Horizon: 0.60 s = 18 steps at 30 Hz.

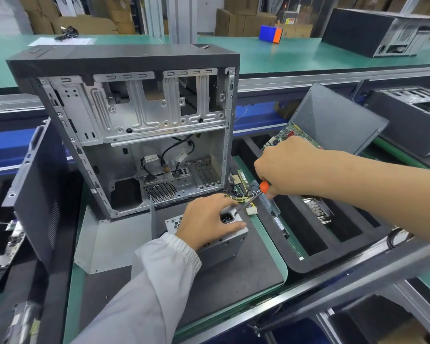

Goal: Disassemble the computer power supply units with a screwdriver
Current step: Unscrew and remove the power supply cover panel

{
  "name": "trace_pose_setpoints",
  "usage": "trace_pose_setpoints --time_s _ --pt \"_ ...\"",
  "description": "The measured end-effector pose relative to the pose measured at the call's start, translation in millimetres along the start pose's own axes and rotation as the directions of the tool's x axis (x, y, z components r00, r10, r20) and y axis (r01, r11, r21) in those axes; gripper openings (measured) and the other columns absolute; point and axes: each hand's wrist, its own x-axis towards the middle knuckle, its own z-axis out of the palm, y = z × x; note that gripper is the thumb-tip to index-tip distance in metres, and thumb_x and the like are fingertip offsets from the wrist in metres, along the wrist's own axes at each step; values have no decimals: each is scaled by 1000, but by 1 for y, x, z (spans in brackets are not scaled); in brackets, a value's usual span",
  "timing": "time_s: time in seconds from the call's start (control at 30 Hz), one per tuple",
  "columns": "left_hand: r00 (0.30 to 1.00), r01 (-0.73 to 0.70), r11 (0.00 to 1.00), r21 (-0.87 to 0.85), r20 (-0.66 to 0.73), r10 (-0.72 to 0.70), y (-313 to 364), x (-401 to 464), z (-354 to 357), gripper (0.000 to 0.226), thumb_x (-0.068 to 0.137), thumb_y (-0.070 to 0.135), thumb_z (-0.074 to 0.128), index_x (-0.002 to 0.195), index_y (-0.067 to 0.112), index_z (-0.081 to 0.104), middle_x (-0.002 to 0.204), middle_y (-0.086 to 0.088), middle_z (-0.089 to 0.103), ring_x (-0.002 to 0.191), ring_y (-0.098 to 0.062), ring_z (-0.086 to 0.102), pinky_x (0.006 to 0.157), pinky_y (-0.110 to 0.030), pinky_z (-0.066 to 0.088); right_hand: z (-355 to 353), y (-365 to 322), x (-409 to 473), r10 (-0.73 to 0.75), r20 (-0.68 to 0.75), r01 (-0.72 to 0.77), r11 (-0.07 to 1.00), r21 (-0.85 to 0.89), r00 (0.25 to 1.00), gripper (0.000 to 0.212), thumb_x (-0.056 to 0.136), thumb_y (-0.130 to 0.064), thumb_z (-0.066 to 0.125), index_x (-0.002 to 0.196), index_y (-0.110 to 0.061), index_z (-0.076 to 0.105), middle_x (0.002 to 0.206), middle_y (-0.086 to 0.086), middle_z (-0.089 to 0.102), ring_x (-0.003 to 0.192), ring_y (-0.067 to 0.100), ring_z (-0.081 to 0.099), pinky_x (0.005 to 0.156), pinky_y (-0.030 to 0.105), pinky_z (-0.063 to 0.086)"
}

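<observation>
- One power supply unit (224, 240), one screwdriver (255, 197), one opened computer case (134, 130) and two hands are in play; further off on the green bench (283, 58) lies another dark case (380, 33).
- The power supply unit is a grey metal box with honeycomb vent holes on its top face and a black mains socket (227, 218); a bundle of yellow and black wires with a white connector (251, 210) leaves its far side.
- It stands on a dark mat (233, 281), right under the left fingers and just in front of the opened computer case.
- The left hand (206, 219) lies over the top of the unit, fingers spread and nearly straight, the thumb along the near edge beside the socket; it presses rather than grasps.
- The right hand (291, 167) is clenched round the orange handle of the screwdriver, whose shaft slants down and left so the tip meets the unit's top just beyond the left fingers, beside the socket.
- To the right of the right fingers a foam tray (333, 234) with long slots holds a circuit board (296, 135) and a finned heatsink (317, 209).
- Left of the left fingers, a loose grey side panel (114, 239) lies flat, and the mat's near stretch lies open.
</observation>
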Motion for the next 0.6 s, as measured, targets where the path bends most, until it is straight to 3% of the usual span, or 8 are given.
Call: trace_pose_setpoints --time_s 0.27,0.43,0.47,0.53,0.6 --pt "1000 -5 1000 -2 0 5 1 -1 -1 45 77 67 64 107 35 69 99 17 68 92 -4 62 71 -26 50 -1 -2 4 -12 12 13 999 -34 1000 34 92 -43 58 85 -14 41 67 -1 30 56 18 39 47 27 30" --pt "997 27 1000 -17 77 -26 3 1 -2 37 79 64 64 102 36 67 88 17 61 85 -5 58 67 -25 44 -21 -10 14 -117 -46 108 982 -153 992 17 93 -28 59 99 -14 50 77 1 37 75 27 53 56 30 35" --pt "995 36 999 -29 92 -33 3 1 -2 35 79 62 65 101 35 68 85 16 60 84 -5 57 67 -26 44 -26 -14 17 -156 -89 136 971 -198 984 8 93 -18 56 95 -15 49 75 1 35 73 27 51 52 29 31" --pt "993 75 993 -91 102 -66 4 0 -4 29 78 54 70 100 35 70 79 20 57 78 -3 54 66 -26 44 -34 -24 20 -229 -131 182 937 -298 965 17 85 -2 51 78 -13 41 66 1 30 63 23 43 46 26 20" --pt "989 136 947 -292 98 -111 3 -1 -8 20 79 42 76 96 32 72 66 22 50 64 -2 45 60 -23 36 -38 -31 19 -293 -127 221 888 -402 947 28 76 5 52 64 -12 33 60 1 29 52 16 34 45 24 14"
